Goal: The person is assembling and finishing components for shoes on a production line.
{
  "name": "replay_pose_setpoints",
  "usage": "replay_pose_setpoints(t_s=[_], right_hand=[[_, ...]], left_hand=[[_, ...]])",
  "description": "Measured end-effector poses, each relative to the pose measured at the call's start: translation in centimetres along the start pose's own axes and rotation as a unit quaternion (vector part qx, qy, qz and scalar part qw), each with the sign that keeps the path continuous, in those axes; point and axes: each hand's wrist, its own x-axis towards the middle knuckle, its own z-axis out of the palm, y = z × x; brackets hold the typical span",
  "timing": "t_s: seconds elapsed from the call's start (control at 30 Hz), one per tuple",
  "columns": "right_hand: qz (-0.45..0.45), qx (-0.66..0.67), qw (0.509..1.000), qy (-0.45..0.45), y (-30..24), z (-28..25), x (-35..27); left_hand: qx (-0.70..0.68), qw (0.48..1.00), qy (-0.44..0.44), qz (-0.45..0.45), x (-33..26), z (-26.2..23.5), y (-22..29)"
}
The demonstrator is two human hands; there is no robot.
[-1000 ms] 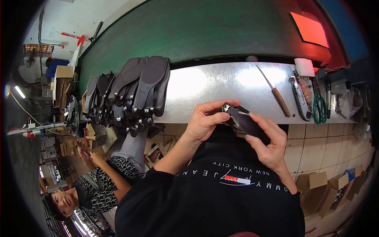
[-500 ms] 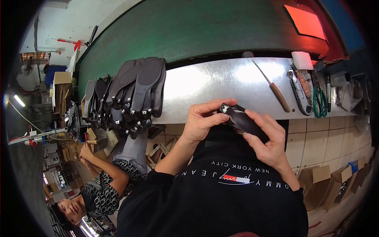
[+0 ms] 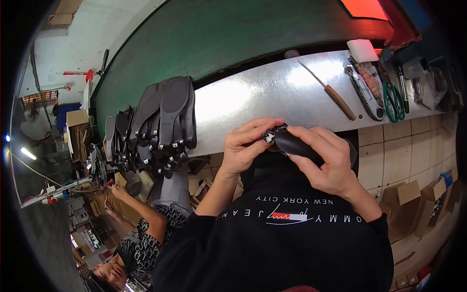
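Over the near edge of the metal table [image 3: 228,114], both my hands hold a dark, smooth, curved piece that looks like a shoe sole [image 3: 292,146]. My left hand [image 3: 243,148] pinches its narrow end, where a small pale, shiny part shows between thumb and fingers. Around its broader side wraps my right hand [image 3: 328,158], thumb below and fingers on top, hiding part of it. To the left lies a pile of dark grey shoe soles [image 3: 172,107], overlapping, with small shiny bits at their near ends.
Right of my hands lie a wooden-handled awl [image 3: 338,100], a utility knife [image 3: 367,97], green-handled scissors [image 3: 395,104] and a white block [image 3: 362,51]. Beyond runs a green surface [image 3: 219,44]. Cardboard boxes [image 3: 401,204] stand lower right. A co-worker [image 3: 146,233] is at the lower left.
The view has shifted and tilted slightly. In my hands the sole has turned a little, and my right fingers have slid nearer its narrow end. The co-worker's hands have moved apart.
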Motion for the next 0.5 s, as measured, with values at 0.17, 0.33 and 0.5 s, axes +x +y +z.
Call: replay_pose_setpoints(t_s=[0.17, 0.33, 0.5], right_hand=[[-0.024, -0.015, 0.999, 0.022, 0.4, 0.2, -0.2], [-0.034, -0.041, 0.998, 0.020, 0.4, 0.2, -0.2], [-0.045, -0.068, 0.997, 0.003, 0.0, -0.1, -0.2]], left_hand=[[-0.027, 0.997, 0.029, -0.070, 0.0, 0.4, 0.5], [0.016, 1.000, -0.005, -0.025, 0.5, 0.5, 0.9], [0.072, 0.996, -0.047, 0.019, 0.9, 0.5, 1.9]])
